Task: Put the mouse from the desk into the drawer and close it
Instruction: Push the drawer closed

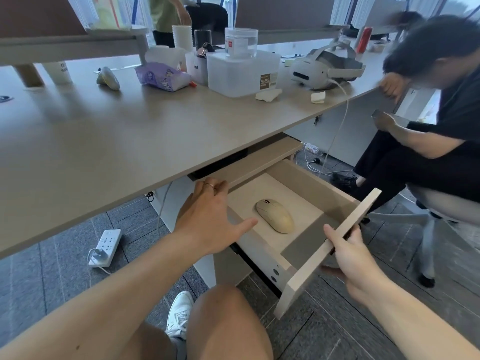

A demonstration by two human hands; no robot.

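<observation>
One cream mouse [275, 215] lies in the one open drawer [306, 258] under the desk [109, 131]. Its long side runs from far-left to near-right, with the button end pointing far-left, toward the desk. Two hands are in view. The left hand [210, 216] is open and empty, fingers spread, just left of the mouse and not touching it. The right hand [348, 255] grips the drawer's front panel, to the right of the mouse and nearer the person
</observation>
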